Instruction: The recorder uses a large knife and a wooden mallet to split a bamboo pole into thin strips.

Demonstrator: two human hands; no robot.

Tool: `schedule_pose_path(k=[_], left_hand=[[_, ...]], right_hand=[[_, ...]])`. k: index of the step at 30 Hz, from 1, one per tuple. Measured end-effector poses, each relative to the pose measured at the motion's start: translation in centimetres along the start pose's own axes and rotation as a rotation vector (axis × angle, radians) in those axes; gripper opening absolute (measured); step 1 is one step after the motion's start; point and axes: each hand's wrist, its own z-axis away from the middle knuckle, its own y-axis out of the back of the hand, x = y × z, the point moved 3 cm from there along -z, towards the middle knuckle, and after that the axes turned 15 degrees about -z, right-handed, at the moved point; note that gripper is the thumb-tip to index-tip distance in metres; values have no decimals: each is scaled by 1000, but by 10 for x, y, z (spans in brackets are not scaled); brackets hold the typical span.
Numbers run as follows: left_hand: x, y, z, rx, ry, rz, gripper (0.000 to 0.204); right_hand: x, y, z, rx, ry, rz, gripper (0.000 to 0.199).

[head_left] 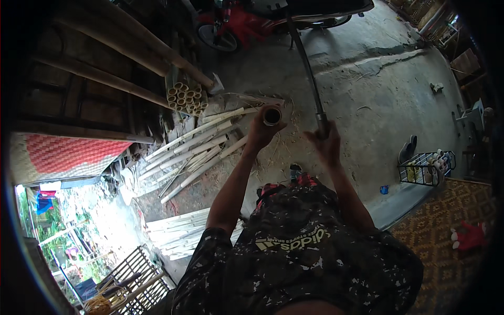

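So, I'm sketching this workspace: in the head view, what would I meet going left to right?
Red woven panel, bundle of hollow poles, left hand holding a hollow tube, right hand holding a long dark tool, small blue item, black wire rack.

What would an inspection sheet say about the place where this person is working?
Surface: concrete floor, visibly cracked.
Job's things: hollow bamboo tube, open end toward the camera; long-bladed knife.
Clutter: bamboo strips piled on the left; bundle of cut tubes beyond them.
Grips: left grip closed around the tube; right grip holding the knife.
Cables: nothing seen.
Surroundings: red motorcycle ahead; woven mat at right.
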Motion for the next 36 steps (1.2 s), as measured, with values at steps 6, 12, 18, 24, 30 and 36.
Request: schedule_pose_path(k=[6, 12, 18, 24, 30, 36], left_hand=[[-5, -18, -3, -27, 62, -6, 53], [1, -23, -9, 21, 70, 14, 52], [-6, -20, -15, 63, 93, -55, 46], [-4, -15, -16, 96, 116, -86, 41], [-6, -17, -21, 106, 147, -107, 41], [-10, -19, -27, 109, 130, -107, 43]], right_hand=[[-13, 16, 23, -88, 208, 74, 32], [1, 2, 49, -212, 274, 81, 27], [22, 1, 51, -243, 229, 156, 25], [24, -2, 47, -238, 201, 176, 25], [21, -8, 36, -255, 182, 157, 26], [19, -10, 32, -256, 176, 175, 24]])
